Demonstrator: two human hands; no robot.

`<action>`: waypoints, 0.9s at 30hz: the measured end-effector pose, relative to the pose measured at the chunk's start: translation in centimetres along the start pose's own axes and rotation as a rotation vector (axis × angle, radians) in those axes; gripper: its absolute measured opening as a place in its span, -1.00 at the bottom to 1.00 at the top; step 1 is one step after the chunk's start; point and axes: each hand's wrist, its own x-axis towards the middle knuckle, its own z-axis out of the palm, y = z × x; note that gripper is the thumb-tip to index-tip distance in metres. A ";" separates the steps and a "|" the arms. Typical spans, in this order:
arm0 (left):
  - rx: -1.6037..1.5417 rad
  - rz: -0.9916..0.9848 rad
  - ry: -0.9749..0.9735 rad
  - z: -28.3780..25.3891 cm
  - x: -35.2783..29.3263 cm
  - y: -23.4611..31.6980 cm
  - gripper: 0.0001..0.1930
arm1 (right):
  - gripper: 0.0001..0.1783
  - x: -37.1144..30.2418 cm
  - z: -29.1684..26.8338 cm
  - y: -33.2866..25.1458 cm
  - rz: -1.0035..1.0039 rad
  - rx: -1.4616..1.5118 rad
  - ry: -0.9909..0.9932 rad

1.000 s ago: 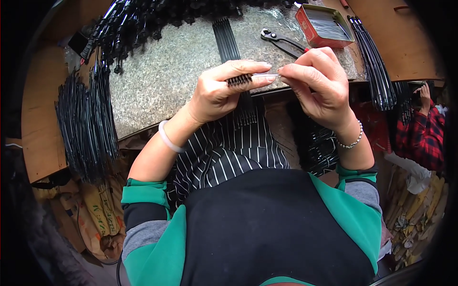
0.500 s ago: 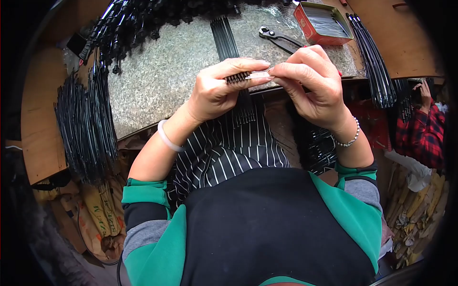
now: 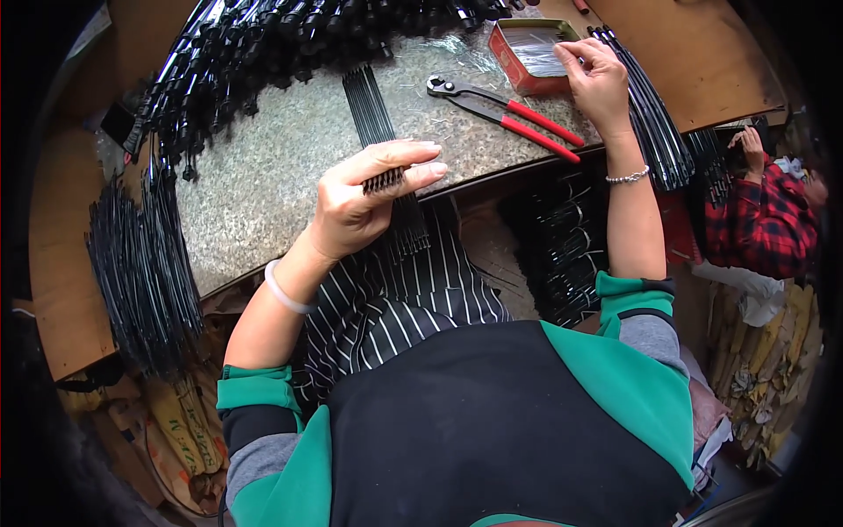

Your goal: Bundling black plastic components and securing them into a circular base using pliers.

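My left hand is closed around a small dark ridged piece with a row of coil-like teeth, above the table's front edge. Its index and middle fingers point right. Beneath it runs a flat row of thin black rods, from the tabletop down toward my lap. At the upper right, my right hand has thumb and fingertips pinched at the rim of a red rectangular tin. Thin silvery wires lie in the tin. What the pinch holds, if anything, is too small to make out.
Red-handled pliers lie on the speckled tabletop. Black rods with fittings cover the back left. Black rod bundles hang at the left and right. A person in red-black plaid is at the far right.
My right hand has left the spot beside my left fingertips and moved up and right to the tin. My left hand still holds the ridged piece. The pliers' red handles now show.
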 end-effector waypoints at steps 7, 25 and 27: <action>0.022 -0.021 0.005 -0.2 -0.4 0.0 -0.55 | -0.85 -2.1 -1.6 -11.7 -0.293 0.376 -0.138; 0.019 -0.010 0.039 0.1 -0.6 -0.5 -0.48 | -0.67 -3.8 -1.9 -15.1 -0.546 0.213 -0.076; 0.023 -0.006 0.036 0.1 -0.6 -0.5 -0.48 | -0.67 -3.9 -1.9 -15.2 -0.547 0.219 -0.079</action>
